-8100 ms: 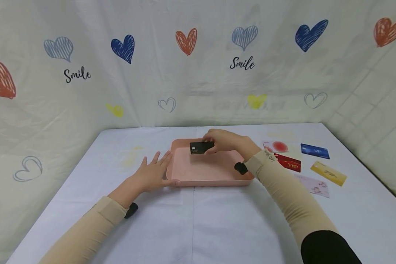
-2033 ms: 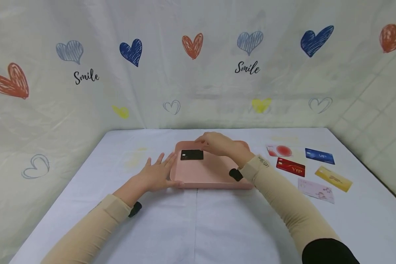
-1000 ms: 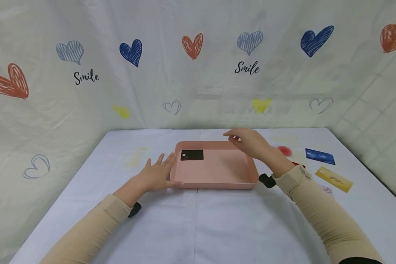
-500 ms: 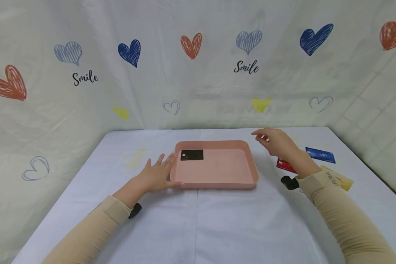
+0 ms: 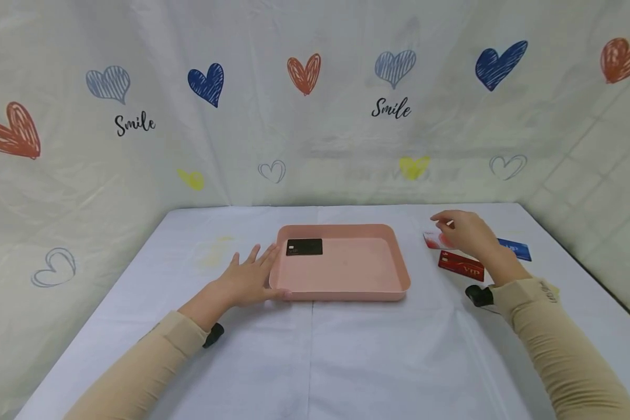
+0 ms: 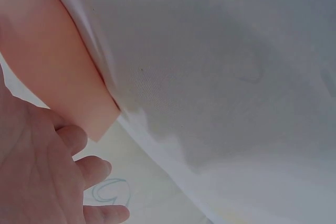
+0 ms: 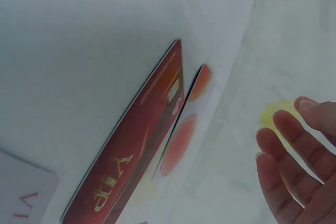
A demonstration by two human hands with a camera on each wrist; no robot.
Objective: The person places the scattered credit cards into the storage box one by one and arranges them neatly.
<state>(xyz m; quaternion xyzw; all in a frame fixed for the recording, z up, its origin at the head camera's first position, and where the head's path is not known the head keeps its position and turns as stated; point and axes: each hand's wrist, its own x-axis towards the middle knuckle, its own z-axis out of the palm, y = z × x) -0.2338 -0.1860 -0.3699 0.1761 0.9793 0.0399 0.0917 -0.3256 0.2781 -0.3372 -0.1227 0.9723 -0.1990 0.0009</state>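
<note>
My left hand (image 5: 247, 280) lies with spread fingers against the left side of a shallow pink tray (image 5: 341, 296); the left wrist view shows the fingers by the tray wall (image 6: 58, 61). A black VIP card (image 5: 304, 247) lies flat inside the tray, toward its back left. My right hand (image 5: 467, 233) is above the cards at the right and holds nothing, its fingers (image 7: 294, 135) loosely bent. Below it are a red VIP card (image 5: 461, 266), a pale card with a red circle (image 5: 437, 240) and a blue card (image 5: 515, 249), partly covered by the hand.
The right forearm hides the yellow card, and most of a pale card is hidden too; a pale card's corner (image 7: 23, 192) appears in the right wrist view. A white cloth covers the table (image 5: 310, 361). Behind it hangs a sheet (image 5: 341, 146) printed with hearts.
The black card, earlier in my right hand, was laid in the tray and let go. That hand has since moved right, over the other cards. The left hand has stayed at the tray.
</note>
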